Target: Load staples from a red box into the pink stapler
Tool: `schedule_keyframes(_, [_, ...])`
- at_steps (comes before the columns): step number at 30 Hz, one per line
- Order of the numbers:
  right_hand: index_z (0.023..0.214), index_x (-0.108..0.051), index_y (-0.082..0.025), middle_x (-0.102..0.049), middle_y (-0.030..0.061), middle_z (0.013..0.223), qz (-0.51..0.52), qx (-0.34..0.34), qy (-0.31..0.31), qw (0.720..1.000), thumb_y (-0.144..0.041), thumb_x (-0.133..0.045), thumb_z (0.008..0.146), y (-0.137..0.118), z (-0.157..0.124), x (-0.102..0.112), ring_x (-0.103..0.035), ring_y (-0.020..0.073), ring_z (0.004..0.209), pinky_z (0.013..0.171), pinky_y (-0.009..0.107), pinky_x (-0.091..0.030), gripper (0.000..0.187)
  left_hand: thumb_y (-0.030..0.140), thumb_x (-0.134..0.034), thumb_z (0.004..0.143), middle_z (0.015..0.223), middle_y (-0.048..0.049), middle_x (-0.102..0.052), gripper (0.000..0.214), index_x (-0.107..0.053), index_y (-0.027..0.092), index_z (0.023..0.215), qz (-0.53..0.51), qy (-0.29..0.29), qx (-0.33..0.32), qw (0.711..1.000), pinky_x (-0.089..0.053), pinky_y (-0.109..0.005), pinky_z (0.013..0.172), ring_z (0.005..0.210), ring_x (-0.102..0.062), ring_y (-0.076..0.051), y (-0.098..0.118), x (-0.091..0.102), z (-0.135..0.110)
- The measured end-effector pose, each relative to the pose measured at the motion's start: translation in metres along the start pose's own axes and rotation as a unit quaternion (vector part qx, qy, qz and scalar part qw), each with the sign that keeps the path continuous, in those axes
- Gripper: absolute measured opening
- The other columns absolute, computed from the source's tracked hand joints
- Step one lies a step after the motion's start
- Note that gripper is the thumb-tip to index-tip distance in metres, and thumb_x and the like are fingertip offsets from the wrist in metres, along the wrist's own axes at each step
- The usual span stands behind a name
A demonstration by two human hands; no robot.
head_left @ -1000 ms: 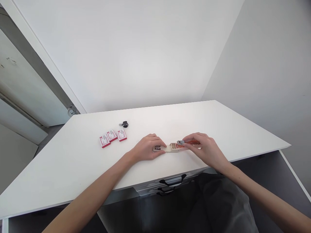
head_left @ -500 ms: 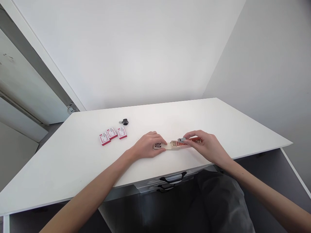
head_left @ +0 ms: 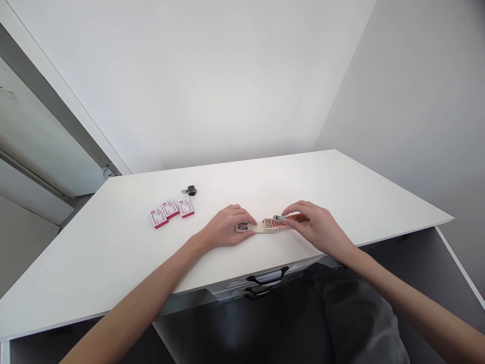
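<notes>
An opened stapler (head_left: 260, 227), cream with a reddish-pink section, lies stretched out on the white table. My left hand (head_left: 232, 226) is closed round its cream end, thumb in front and fingers behind, with a dark patterned patch showing between them. Over the stapler's open tray, my right hand (head_left: 311, 222) pinches a small silver-grey strip of staples (head_left: 279, 218) between thumb and fingertips. That hand partly hides the reddish section.
Three small pink-and-white boxes (head_left: 158, 217) lie left of my left hand. Behind them is a small black-and-silver object (head_left: 190, 190), its kind unclear. Drawers with black handles (head_left: 268, 277) sit below the table's (head_left: 322, 182) front edge. A wall rises behind.
The silver strip has tilted in my right fingertips and sits a little lower over the tray. My left hand keeps its hold. The whole view has shifted slightly.
</notes>
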State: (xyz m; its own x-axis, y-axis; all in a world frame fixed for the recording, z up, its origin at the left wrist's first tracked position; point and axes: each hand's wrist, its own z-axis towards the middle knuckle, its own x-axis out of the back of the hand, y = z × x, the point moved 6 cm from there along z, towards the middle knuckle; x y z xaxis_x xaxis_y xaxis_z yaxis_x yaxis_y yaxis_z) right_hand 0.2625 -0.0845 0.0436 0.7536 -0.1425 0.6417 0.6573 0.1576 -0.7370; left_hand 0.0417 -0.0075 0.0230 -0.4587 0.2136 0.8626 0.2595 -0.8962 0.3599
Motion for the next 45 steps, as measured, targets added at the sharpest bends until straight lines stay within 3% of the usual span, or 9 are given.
schedule_keyframes(8, [0.107, -0.075, -0.028, -0.075, 0.0071, 0.111, -0.084, 0.049, 0.001, 0.995, -0.052, -0.058, 0.101, -0.004, -0.001, -0.002, -0.072, 0.0275, 0.097, 0.094, 0.05, -0.059, 0.03, 0.033, -0.067, 0.096, 0.101, -0.0054, -0.076, 0.019, -0.073, 0.022, 0.111, 0.003, 0.006, -0.005, 1.0, -0.051, -0.036, 0.086, 0.093, -0.065, -0.021, 0.002, 0.002, 0.004])
schedule_keyframes(14, [0.12, -0.07, -0.028, -0.075, 0.0081, 0.118, -0.11, 0.076, 0.026, 0.991, -0.052, -0.057, 0.102, 0.007, -0.01, 0.021, -0.07, 0.0294, 0.109, 0.099, 0.05, -0.055, 0.033, 0.033, -0.067, 0.096, 0.104, -0.0058, -0.077, 0.02, -0.073, 0.023, 0.112, -0.003, 0.006, 0.0, 1.0, -0.052, -0.037, 0.088, 0.095, -0.067, -0.021, 0.002, 0.003, 0.007])
schedule_keyframes(18, [0.127, -0.068, -0.031, -0.074, 0.0074, 0.126, -0.109, 0.016, 0.043, 0.993, -0.06, -0.06, 0.098, 0.032, -0.017, 0.038, -0.068, 0.0311, 0.112, 0.087, 0.045, -0.058, 0.042, 0.036, -0.066, 0.097, 0.102, -0.0054, -0.076, 0.021, -0.072, 0.023, 0.113, 0.004, 0.0, 0.023, 1.0, -0.053, -0.037, 0.087, 0.096, -0.067, -0.022, -0.001, 0.003, 0.009])
schedule_keyframes(22, [0.128, -0.066, -0.028, -0.078, 0.0054, 0.097, 0.013, -0.081, 0.023, 0.996, -0.067, -0.067, 0.091, 0.053, -0.019, 0.039, -0.074, 0.026, 0.085, 0.076, 0.04, -0.058, 0.054, 0.039, -0.069, 0.095, 0.108, -0.0058, -0.076, 0.028, -0.068, 0.022, 0.117, 0.007, -0.011, 0.078, 0.997, -0.056, -0.038, 0.087, 0.1, -0.068, -0.023, -0.007, 0.001, 0.01])
schedule_keyframes(29, [0.124, -0.066, -0.025, -0.077, 0.0102, 0.118, 0.195, -0.009, 0.068, 0.978, -0.062, -0.077, 0.086, 0.019, 0.002, 0.024, -0.073, 0.0299, 0.111, 0.098, 0.047, -0.059, 0.055, 0.044, -0.071, 0.094, 0.118, -0.0049, -0.076, 0.04, -0.059, 0.026, 0.128, -0.028, -0.01, 0.116, 0.993, -0.057, -0.041, 0.091, 0.11, -0.069, -0.024, -0.015, -0.004, 0.01])
schedule_keyframes(34, [0.111, -0.072, -0.025, -0.077, 0.0055, 0.099, 0.117, 0.03, 0.043, 0.992, -0.058, -0.071, 0.091, -0.013, 0.026, -0.003, -0.071, 0.0247, 0.091, 0.09, 0.044, -0.058, 0.038, 0.048, -0.071, 0.094, 0.119, -0.0043, -0.077, 0.054, -0.049, 0.027, 0.138, -0.035, -0.002, 0.126, 0.991, -0.055, -0.044, 0.096, 0.113, -0.069, -0.025, -0.019, -0.008, 0.007])
schedule_keyframes(37, [0.107, -0.073, -0.027, -0.077, 0.0052, 0.105, 0.079, 0.063, 0.033, 0.994, -0.054, -0.069, 0.094, -0.023, 0.033, -0.019, -0.067, 0.0253, 0.097, 0.085, 0.041, -0.057, 0.03, 0.051, -0.072, 0.092, 0.118, -0.0061, -0.077, 0.063, -0.044, 0.026, 0.142, -0.031, 0.006, 0.138, 0.99, -0.055, -0.044, 0.097, 0.114, -0.071, -0.027, -0.021, -0.009, 0.006])
schedule_keyframes(41, [0.113, -0.073, -0.03, -0.077, 0.0047, 0.112, 0.062, 0.093, 0.016, 0.994, -0.053, -0.068, 0.096, -0.027, 0.036, -0.036, -0.064, 0.0286, 0.111, 0.088, 0.041, -0.056, 0.029, 0.055, -0.073, 0.09, 0.119, -0.0075, -0.075, 0.071, -0.04, 0.026, 0.145, -0.042, 0.015, 0.148, 0.988, -0.056, -0.044, 0.094, 0.112, -0.072, -0.028, -0.021, -0.009, 0.006])
schedule_keyframes(45, [0.119, -0.072, -0.03, -0.076, 0.0039, 0.112, 0.079, 0.095, -0.004, 0.992, -0.051, -0.065, 0.099, -0.021, 0.035, -0.048, -0.067, 0.0251, 0.103, 0.086, 0.038, -0.055, 0.029, 0.048, -0.075, 0.091, 0.109, -0.0037, -0.076, 0.084, -0.023, 0.028, 0.155, -0.076, 0.025, 0.116, 0.99, -0.057, -0.042, 0.091, 0.105, -0.073, -0.025, -0.016, -0.011, 0.007])
